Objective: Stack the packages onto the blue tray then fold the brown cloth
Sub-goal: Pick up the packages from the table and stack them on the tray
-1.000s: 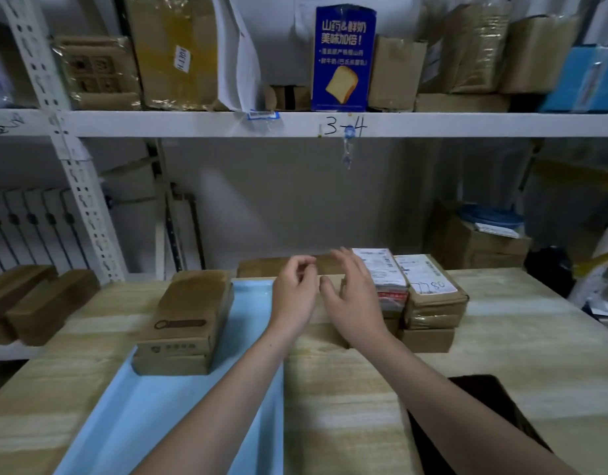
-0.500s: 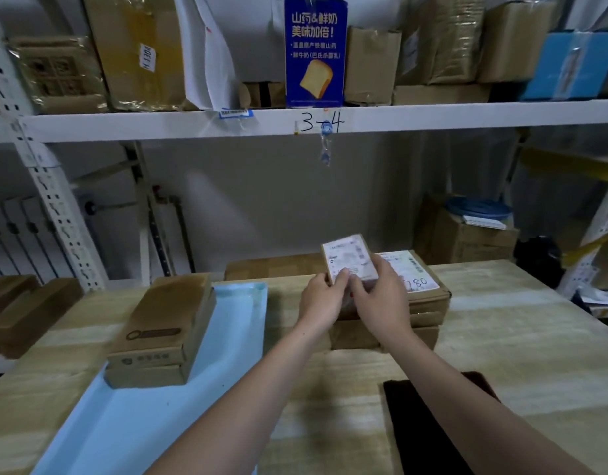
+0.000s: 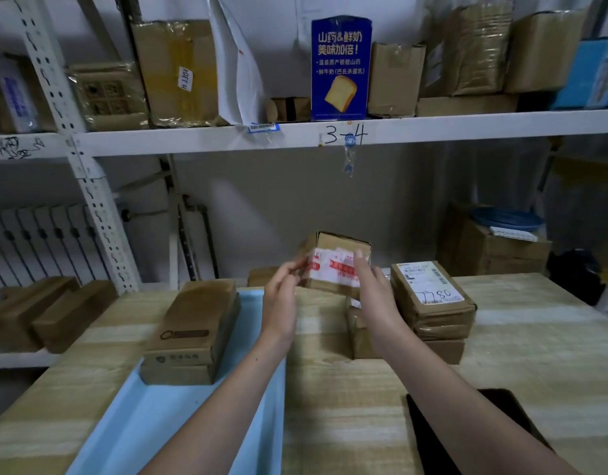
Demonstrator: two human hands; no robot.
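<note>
Cardboard package [image 3: 336, 265], taped white and red, was held tilted above the counter [image 3: 518, 365] between left hand [image 3: 280, 303] and right hand [image 3: 376, 296], beside the blue tray [image 3: 151, 419].

Your right hand [image 3: 376, 296] hides the near stack of packages [image 3: 359, 334], print on the held package [image 3: 336, 265] is blurred, and the frame's lower edge cuts the blue tray [image 3: 151, 419] and dark cloth [image 3: 432, 437].

One blue tray [image 3: 151, 423], one box on tray [image 3: 192, 334], one held package [image 3: 336, 265], two hands [image 3: 282, 296]
</note>
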